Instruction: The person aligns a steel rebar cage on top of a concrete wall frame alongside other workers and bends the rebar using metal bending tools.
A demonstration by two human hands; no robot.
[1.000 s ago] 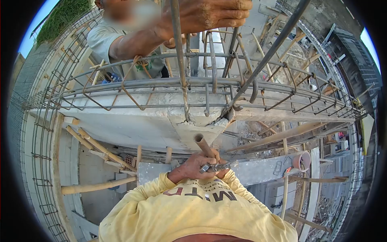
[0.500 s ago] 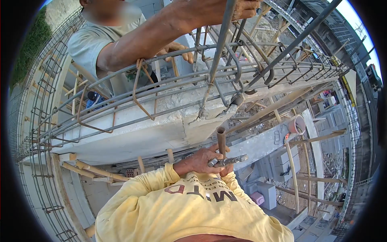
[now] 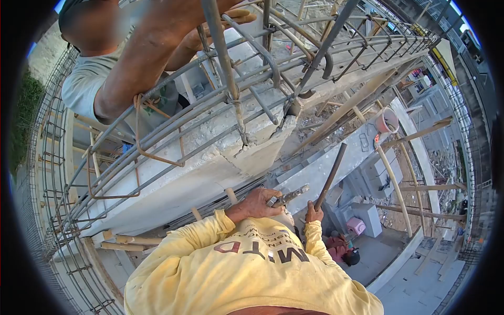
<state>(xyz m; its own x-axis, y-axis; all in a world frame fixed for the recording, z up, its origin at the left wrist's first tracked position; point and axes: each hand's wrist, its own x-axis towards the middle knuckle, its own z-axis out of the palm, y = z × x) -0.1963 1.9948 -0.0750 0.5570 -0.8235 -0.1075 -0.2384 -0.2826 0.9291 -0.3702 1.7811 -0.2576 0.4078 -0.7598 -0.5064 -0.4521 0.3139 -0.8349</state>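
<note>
My left hand (image 3: pixel 255 203) is closed around a short metal tool (image 3: pixel 289 196) that looks like pliers, its jaws pointing right, in front of my yellow shirt. My right hand (image 3: pixel 314 213) grips the lower end of a long brown metal pipe (image 3: pixel 333 173), which slants up to the right. Ahead of both hands runs a concrete beam (image 3: pixel 226 163) with a cracked, chipped end. Steel reinforcing bars (image 3: pixel 223 58) rise from it, some bent into hooks and stirrups.
Across the beam, a co-worker's arm (image 3: pixel 142 63) reaches over the bars. Another person (image 3: pixel 344 249) is below on the right. A pink bucket (image 3: pixel 387 122) stands beyond wooden poles (image 3: pixel 395 189). Rebar cages (image 3: pixel 52 210) line the left side.
The pipe has gone from upright between my hands to slanting at the right in my right hand. My view has shifted; the co-worker's arm appears further left.
</note>
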